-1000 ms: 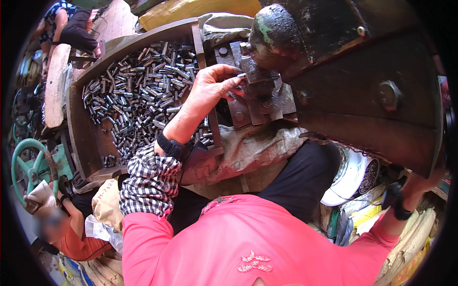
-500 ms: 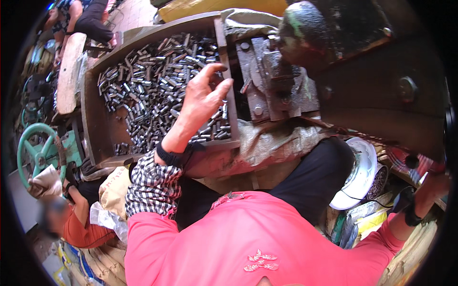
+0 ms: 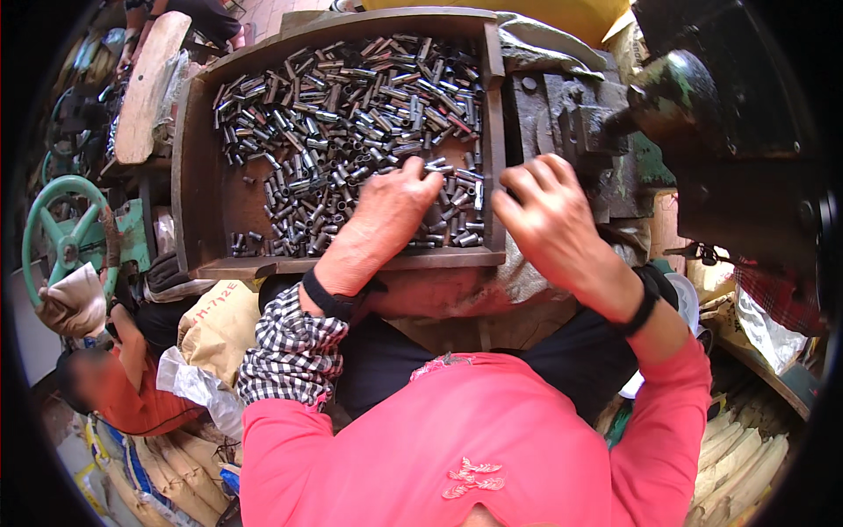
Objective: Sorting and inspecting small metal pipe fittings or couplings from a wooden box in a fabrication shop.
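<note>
Short metal tubes [image 3: 329, 114], shiny and dark, lie heaped in a wooden tray [image 3: 351, 265]. My left hand [image 3: 391, 206] reaches into its front part, with thumb and fingers drawn together over the tubes. What those fingertips hold, if anything, is hidden. Just past the tray's right wall, my right hand [image 3: 549, 215] hovers with its fingers curled in. Whether a tube is inside it cannot be made out. Beyond that hand stands a dark, greasy metal machine fixture [image 3: 588, 127], under a rounded machine head [image 3: 676, 92].
A big dark machine body [image 3: 746, 114] fills the right side. At the left are a green handwheel [image 3: 70, 224], a wooden board [image 3: 149, 88] and a person in an orange shirt [image 3: 145, 391]. Sacks [image 3: 742, 461] lie at the lower right.
My left hand has lowered onto the tubes, and its fingers have closed together. My right arm has swung inward from the far right to beside the tray. The view has shifted rightward.
</note>
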Available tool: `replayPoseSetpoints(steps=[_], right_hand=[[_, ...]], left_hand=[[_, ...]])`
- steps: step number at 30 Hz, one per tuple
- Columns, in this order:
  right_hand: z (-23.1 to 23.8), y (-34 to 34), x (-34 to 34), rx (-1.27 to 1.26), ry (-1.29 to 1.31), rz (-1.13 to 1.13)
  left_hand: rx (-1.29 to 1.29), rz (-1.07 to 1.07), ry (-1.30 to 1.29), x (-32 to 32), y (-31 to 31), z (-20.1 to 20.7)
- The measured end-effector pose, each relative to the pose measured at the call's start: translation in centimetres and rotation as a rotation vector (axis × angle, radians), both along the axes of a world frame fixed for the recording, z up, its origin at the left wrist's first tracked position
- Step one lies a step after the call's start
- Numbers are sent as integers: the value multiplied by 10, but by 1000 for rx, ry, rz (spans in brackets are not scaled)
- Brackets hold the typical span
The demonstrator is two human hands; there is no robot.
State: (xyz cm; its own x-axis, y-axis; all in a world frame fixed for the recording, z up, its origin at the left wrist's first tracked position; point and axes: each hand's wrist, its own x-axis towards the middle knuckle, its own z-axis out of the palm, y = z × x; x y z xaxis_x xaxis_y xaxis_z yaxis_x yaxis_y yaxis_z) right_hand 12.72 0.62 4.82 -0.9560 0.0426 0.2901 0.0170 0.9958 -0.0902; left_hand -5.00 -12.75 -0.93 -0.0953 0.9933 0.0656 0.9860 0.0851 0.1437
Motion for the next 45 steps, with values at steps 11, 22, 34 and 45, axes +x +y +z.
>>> replayPoseSetpoints(steps=[11,22,34,45], right_hand=[[-57,3,-69,127,-240,-21],[-51,18,-61,-239,87,13],[-38,-2,-29,-1070,129,-318],[-50,-1,-28,-1139,192,-247]], left_hand=[[-34,38,-1,0,4,-7],[-26,111,-23,-3,-1,-8],[-151,179,-218,12,4,-4],[-134,100,-58,24,11,-6]])
